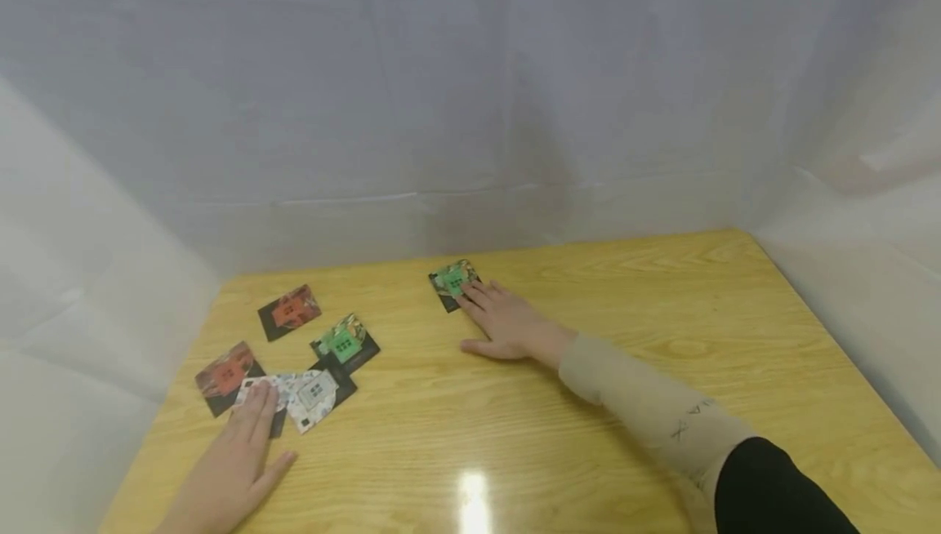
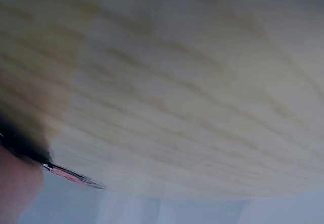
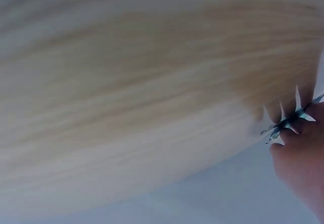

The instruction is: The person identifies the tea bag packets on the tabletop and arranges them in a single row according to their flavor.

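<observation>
— Where did I have the green card [image 1: 454, 282]?
— Far side of the table [image 1: 662, 305], under the flat fingers of my right hand [image 1: 507, 326]; my left hand [image 1: 238, 456] lay flat on the white card [image 1: 259, 389].

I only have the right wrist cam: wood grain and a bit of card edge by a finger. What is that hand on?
Observer: Head view shows the right hand lying flat with straight fingers on a green card, set apart from the other cards.
Operator: Where is the other hand?
Observer: The left hand lies flat at the near left of the table, fingertips on a white card.
Operator: How many cards out there?
Observer: Two red cards and a second green card lie by the white one; whether more sit under the left hand cannot be told.
</observation>
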### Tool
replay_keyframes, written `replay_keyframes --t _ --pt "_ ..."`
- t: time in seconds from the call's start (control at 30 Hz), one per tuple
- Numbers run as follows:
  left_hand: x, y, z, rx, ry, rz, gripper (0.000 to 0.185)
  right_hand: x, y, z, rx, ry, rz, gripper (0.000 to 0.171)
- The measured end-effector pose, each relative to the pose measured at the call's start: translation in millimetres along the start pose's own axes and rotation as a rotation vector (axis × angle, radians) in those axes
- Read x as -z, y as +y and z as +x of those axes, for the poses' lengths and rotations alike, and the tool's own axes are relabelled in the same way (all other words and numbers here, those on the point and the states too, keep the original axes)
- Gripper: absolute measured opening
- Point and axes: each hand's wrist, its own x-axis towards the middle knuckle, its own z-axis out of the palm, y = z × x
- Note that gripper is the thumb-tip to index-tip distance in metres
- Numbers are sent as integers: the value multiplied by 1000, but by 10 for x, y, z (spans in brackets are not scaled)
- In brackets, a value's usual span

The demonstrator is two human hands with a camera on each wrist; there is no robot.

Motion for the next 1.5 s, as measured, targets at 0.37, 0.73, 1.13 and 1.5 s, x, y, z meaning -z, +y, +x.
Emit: replay_keyframes --t 0.37,0.73,1.13,1.5 --pt "-17 -3 -5 14 -19 -9 92 -59 370 -321 -12 32 6 89" --pt "-7 13 -8 30 -37 -11 91 -125 693 -695 -81 73 36 89" --pt "10 44 16 24 1 -8 88 -159 1059 -1220 -159 134 69 85" --pt "30 48 9 36 -21 -10 90 -213 1277 -1731 -234 153 107 84"
